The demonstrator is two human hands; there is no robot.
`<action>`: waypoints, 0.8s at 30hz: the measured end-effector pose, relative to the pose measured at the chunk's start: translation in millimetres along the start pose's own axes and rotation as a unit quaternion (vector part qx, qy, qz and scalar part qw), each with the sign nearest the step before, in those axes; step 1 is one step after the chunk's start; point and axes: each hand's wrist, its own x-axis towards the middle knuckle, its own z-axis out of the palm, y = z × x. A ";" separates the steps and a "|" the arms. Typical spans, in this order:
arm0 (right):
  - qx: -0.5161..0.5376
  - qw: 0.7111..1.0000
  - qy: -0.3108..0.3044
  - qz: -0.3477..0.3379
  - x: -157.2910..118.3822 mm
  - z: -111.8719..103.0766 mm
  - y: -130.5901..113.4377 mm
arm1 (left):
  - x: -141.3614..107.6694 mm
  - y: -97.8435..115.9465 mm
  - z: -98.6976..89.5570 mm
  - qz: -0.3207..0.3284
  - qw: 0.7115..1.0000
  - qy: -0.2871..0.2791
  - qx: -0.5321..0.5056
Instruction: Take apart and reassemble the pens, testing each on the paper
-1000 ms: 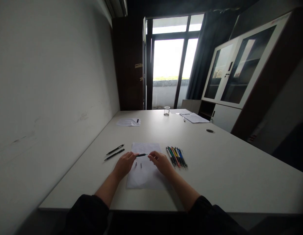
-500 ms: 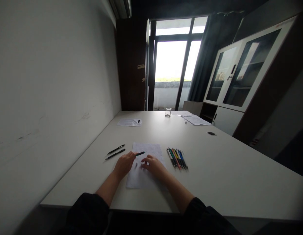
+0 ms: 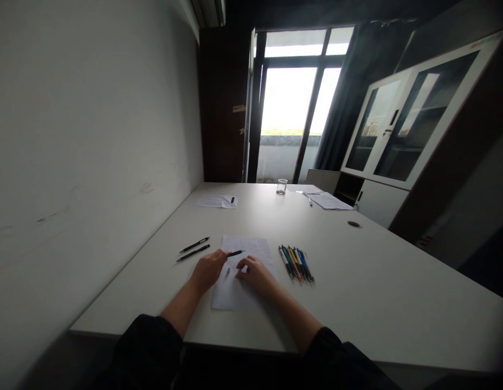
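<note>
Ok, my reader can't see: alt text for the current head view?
A person's left hand holds a dark pen over a paper sheet, the right hand nearby. Two black pens lie left, colored pens right.

A clear glass (image 3: 281, 187) stands near loose papers (image 3: 330, 201) at the far end of the counter (image 3: 377, 287), as daylight pours through a tall window (image 3: 290, 100), a dark curtain (image 3: 343, 108) and white, glass-doored cabinet (image 3: 398, 123) to its right.

1 dark pen (image 3: 236, 253), slanted; 1 small part (image 3: 228, 271) nearby.
</note>
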 end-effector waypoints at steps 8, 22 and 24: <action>0.093 0.995 0.039 0.011 -0.7 -7.1 5.3 | 0.7 1.2 -2.2 0.000 1.000 -0.004 0.004; 0.388 0.895 0.210 0.059 3.4 -30.6 2.6 | 0.8 3.6 -3.8 0.017 1.000 0.007 -0.008; 0.397 0.892 0.207 0.061 2.9 -30.6 1.8 | 0.8 3.3 -3.4 0.020 1.000 0.012 -0.009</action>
